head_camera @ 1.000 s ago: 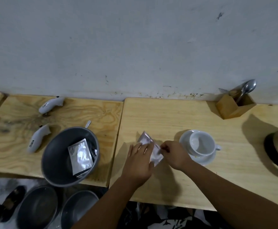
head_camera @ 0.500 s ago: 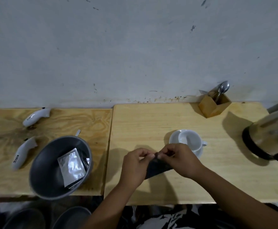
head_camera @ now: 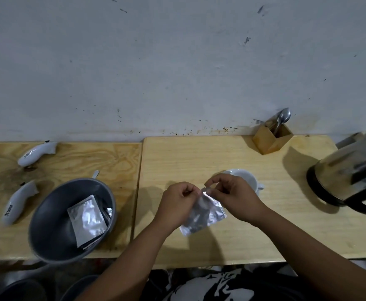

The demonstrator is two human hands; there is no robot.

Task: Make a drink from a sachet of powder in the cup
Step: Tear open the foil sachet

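Note:
A silver foil sachet (head_camera: 203,216) hangs in the air above the light wooden table (head_camera: 199,157). My left hand (head_camera: 177,203) pinches its top edge from the left, and my right hand (head_camera: 232,196) pinches the same edge from the right. The fingertips of both hands nearly meet at the sachet's top corner. A white cup (head_camera: 246,179) on a saucer stands just behind my right hand, which hides part of it.
A grey bowl (head_camera: 54,213) on the left table holds more foil sachets (head_camera: 86,218). Two white handheld devices (head_camera: 19,203) lie left of it. A wooden holder (head_camera: 272,137) with a spoon (head_camera: 283,119) stands by the wall. A steel kettle (head_camera: 351,174) stands at the right.
The sachet left the table as both hands lifted it. Its silver side now faces me, held by the top edge. The view shifted right, bringing the kettle further into sight.

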